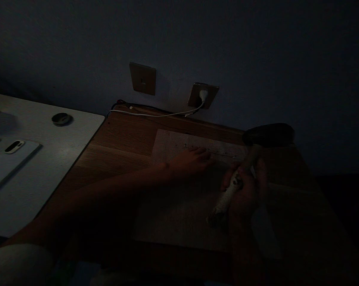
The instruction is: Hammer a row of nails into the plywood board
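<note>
My right hand [246,190] is wrapped round the pale, worn handle of a mallet [227,198]. Its dark, rounded head [269,135] points away from me, near the far right of the table. My left hand [193,161] rests palm down with its fingers stretched out on a pale, flat sheet or board [173,222]. Small bright specks, perhaps nails, run in a row along the far part of this sheet, close to the left fingertips. A pale strip [265,230] shows beside my right wrist; its kind is unclear in the dim light.
The wooden table [108,147] meets a wall with two socket plates, one holding a white plug [203,95]. Its cable runs along the table's back edge. On a white table [63,147] at left lie a phone [15,159] and a small round lid or dish [62,119].
</note>
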A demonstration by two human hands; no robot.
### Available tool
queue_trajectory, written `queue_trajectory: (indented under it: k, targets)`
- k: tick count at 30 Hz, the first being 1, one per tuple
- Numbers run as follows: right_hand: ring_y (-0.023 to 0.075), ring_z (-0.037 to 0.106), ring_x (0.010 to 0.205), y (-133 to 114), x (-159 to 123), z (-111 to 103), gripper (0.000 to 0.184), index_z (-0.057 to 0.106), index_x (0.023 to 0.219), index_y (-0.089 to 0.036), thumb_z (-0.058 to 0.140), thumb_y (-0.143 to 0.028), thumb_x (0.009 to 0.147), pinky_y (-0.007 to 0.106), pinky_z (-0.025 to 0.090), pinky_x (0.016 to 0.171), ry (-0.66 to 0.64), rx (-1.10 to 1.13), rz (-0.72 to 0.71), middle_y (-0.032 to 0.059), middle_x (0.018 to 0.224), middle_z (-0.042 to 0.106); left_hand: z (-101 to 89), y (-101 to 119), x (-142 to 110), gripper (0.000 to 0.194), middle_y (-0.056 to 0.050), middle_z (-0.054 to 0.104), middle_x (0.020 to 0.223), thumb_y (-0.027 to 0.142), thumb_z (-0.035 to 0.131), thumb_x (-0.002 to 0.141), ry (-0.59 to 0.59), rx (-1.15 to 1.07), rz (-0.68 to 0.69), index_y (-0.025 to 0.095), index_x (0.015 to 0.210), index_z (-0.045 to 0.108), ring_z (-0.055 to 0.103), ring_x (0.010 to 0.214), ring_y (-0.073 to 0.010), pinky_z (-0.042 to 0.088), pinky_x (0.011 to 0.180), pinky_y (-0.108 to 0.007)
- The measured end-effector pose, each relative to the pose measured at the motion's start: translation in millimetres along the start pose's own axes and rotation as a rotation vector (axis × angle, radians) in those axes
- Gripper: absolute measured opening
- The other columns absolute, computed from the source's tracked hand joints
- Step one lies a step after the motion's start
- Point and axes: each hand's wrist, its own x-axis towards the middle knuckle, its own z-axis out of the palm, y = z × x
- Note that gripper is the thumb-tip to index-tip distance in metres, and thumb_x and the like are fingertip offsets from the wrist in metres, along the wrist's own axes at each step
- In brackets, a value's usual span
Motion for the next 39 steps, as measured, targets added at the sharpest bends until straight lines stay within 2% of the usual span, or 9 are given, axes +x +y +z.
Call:
queue_trajectory:
  k: [3, 5, 9, 13, 17, 23, 27, 31, 39]
  targets:
    - [0.0082, 0.047, 0.037, -1, 7, -6, 0.052, 0.066, 0.133, -0.024, 0.067, -0.025, 0.081, 0.021, 0.035, 0.032, 0.016, 0.002, -0.024, -0.0061, 0.076, 0.067, 6.3, 24, 24, 0.031, -0.011, 0.075, 0.126, 0.024, 0.051, 0.109, -0.133, 0.064, 0.038, 0.019, 0.131, 0.072, 0.068, 0.118, -0.0276, 0.053, 0.096, -0.039]
    - [0.0082, 0.045, 0.035, -2, 9, -6, 0.052, 0.066, 0.133, -0.023, 0.065, -0.025, 0.081, 0.021, 0.033, 0.031, 0.005, -0.006, -0.017, -0.0068, 0.073, 0.065, 8.7, 33, 34, 0.030, -0.009, 0.076, 0.125, 0.023, 0.050, 0.110, -0.191, 0.081, 0.074, 0.020, 0.123, 0.077, 0.068, 0.120, -0.0281, 0.055, 0.094, -0.038]
    - [0.0075, 0.045, 0.035, -2, 7, -5, 0.050, 0.065, 0.131, -0.023, 0.062, -0.025, 0.082, 0.020, 0.030, 0.032, -0.020, 0.005, 0.006, -0.0063, 0.073, 0.064, 7.6, 36, 35, 0.030, -0.009, 0.077, 0.125, 0.022, 0.051, 0.110, -0.205, 0.097, 0.158, 0.021, 0.112, 0.080, 0.069, 0.117, -0.0269, 0.058, 0.085, -0.036]
    - [0.0074, 0.046, 0.037, -2, 4, -4, 0.047, 0.066, 0.130, -0.024, 0.066, -0.026, 0.083, 0.020, 0.032, 0.032, -0.046, 0.031, 0.033, -0.0051, 0.079, 0.066, -0.8, 13, 11, 0.024, -0.011, 0.076, 0.113, 0.016, 0.054, 0.106, -0.166, 0.098, 0.160, 0.018, 0.117, 0.076, 0.071, 0.102, -0.0222, 0.056, 0.076, -0.031]
    - [0.0073, 0.046, 0.037, 0, 0, -2, 0.052, 0.066, 0.136, -0.025, 0.066, -0.028, 0.084, 0.021, 0.033, 0.031, -0.096, 0.006, 0.064, -0.0051, 0.079, 0.067, -12.9, -30, -29, 0.018, -0.011, 0.075, 0.104, 0.007, 0.065, 0.096, -0.032, -0.067, 0.095, 0.015, 0.110, 0.075, 0.072, 0.095, -0.0207, 0.055, 0.077, -0.028]
    - [0.0083, 0.048, 0.038, 3, -7, 3, 0.063, 0.062, 0.145, -0.025, 0.071, -0.032, 0.084, 0.021, 0.036, 0.032, -0.126, -0.006, 0.108, -0.0044, 0.080, 0.068, -11.0, -83, -66, 0.024, -0.007, 0.080, 0.102, 0.010, 0.061, 0.093, 0.235, -0.420, -0.362, 0.018, 0.107, 0.079, 0.075, 0.093, -0.0181, 0.059, 0.086, -0.029]
    - [0.0083, 0.048, 0.039, 4, -10, 6, 0.062, 0.063, 0.143, -0.026, 0.072, -0.032, 0.082, 0.021, 0.037, 0.034, -0.134, -0.045, 0.149, -0.0048, 0.079, 0.069, -1.8, -87, -66, 0.022, -0.007, 0.082, 0.106, 0.015, 0.063, 0.093, 0.233, -0.480, -0.412, 0.018, 0.106, 0.081, 0.077, 0.099, -0.0201, 0.059, 0.093, -0.032]
    - [0.0079, 0.048, 0.039, 7, -11, 8, 0.062, 0.062, 0.142, -0.024, 0.074, -0.035, 0.082, 0.020, 0.036, 0.033, -0.157, -0.052, 0.161, -0.0043, 0.080, 0.070, 2.7, -82, -64, 0.021, -0.006, 0.083, 0.105, 0.016, 0.064, 0.092, 0.270, -0.529, -0.466, 0.017, 0.106, 0.080, 0.077, 0.096, -0.0189, 0.059, 0.089, -0.030]
    - [0.0077, 0.048, 0.039, 3, -16, 19, 0.063, 0.061, 0.139, -0.022, 0.078, -0.038, 0.081, 0.021, 0.036, 0.032, -0.269, -0.079, 0.283, -0.0047, 0.082, 0.070, 5.6, -82, -64, 0.019, -0.009, 0.082, 0.103, 0.018, 0.064, 0.094, 0.267, -0.425, -0.439, 0.015, 0.102, 0.080, 0.075, 0.098, -0.0231, 0.056, 0.092, -0.035]
